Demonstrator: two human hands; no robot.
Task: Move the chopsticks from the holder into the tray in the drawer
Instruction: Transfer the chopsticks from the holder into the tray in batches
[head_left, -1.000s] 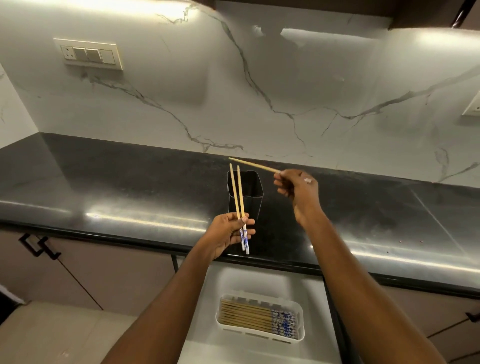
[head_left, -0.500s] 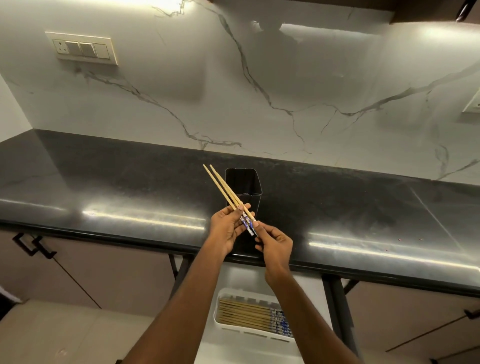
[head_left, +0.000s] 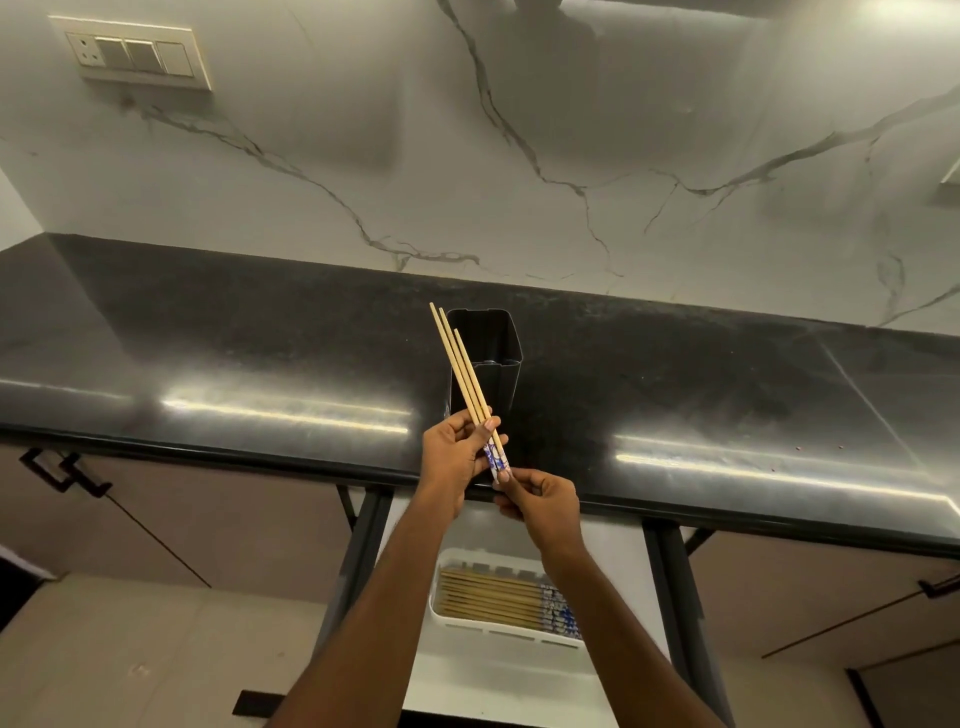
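Third stick has joined; both hands' fingers clamp the chopsticks.

Black stone countertop, glossy, long light-strip reflections along the front edge. White marble-look backsplash with grey veins running diagonally across it. Switch plate upper left on the backsplash: one socket at left, rocker switches to its right. Corner of a second wall plate clipped at the right edge. Beige cabinet doors below the counter on the left, dark handles near the top. More cabinet fronts lower right with a dark handle. Light tile floor bottom left.
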